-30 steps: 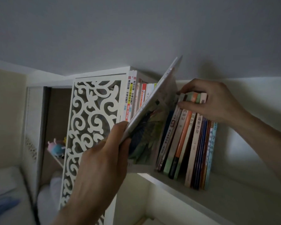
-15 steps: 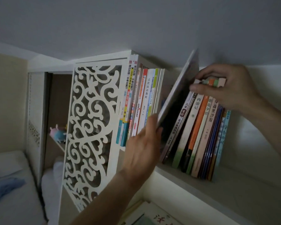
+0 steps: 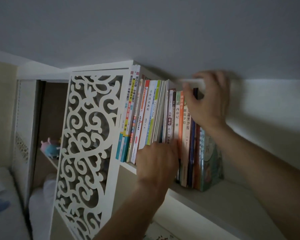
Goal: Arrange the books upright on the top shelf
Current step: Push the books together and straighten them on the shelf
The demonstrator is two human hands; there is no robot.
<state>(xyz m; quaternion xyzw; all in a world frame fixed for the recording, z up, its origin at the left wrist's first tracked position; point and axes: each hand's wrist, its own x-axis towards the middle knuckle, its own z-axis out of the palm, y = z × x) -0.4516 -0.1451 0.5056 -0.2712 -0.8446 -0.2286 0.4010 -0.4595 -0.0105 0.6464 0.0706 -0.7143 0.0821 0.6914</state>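
Under the ceiling (image 3: pixel 145 28), at twelve o'clock across the whole view: a white shelf (image 3: pixel 223 193), running from centre down toward four o'clock. At eight o'clock from the books, a fretwork panel (image 3: pixel 87 135) closing the shelf's left end; farther out at nine o'clock, a dim niche with a plush toy (image 3: pixel 50 148).

On the shelf at centre: the books (image 3: pixel 151 115), one packed row, spines outward, most near upright, the left group tipped slightly to one o'clock. Last in the row at four o'clock, a green picture book (image 3: pixel 211 161) with its cover showing.

At one o'clock of the row: right hand (image 3: pixel 208 101), blurred, fingers curled over the tops of the right-hand books, gripping them and something pale along their upper edge; exactly what, impossible to tell. At six o'clock of the row: left hand (image 3: pixel 158 160), fingers flat and pressed against the lower spines near the middle, grasping nothing, pushing in.

Step in hand, by judgement: seating a thin book in the middle and squaring the row. Next move likely calls for pressing the right group toward nine o'clock to close any gap, then easing both hands off without tipping the end book.
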